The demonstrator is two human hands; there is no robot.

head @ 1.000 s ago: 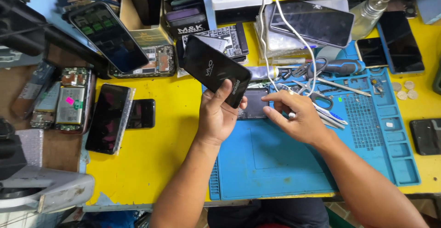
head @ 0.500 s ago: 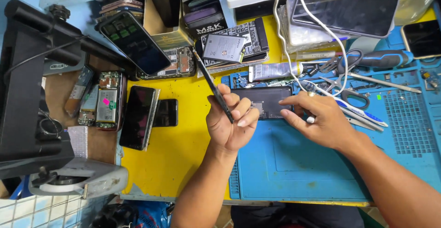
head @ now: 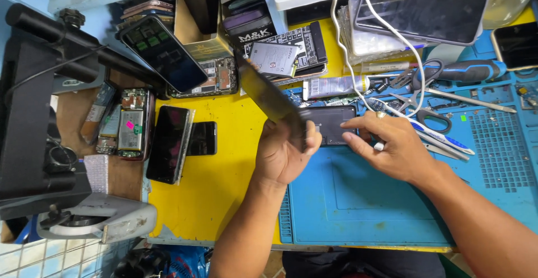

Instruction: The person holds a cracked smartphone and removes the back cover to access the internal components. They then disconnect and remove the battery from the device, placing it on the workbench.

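Since half a second ago the left hand (head: 286,154) has tipped the dark back cover (head: 269,98) edge-on; its long axis runs from the closed fingers up-left toward the open phone frames. One opened phone (head: 328,124) lies flat on the blue mat (head: 364,199), its long axis left to right. The right hand (head: 392,146), fingers loosely spread, presses fingertips on that phone's right end. Two dark phones (head: 168,143) lie on the yellow table (head: 218,188) at left
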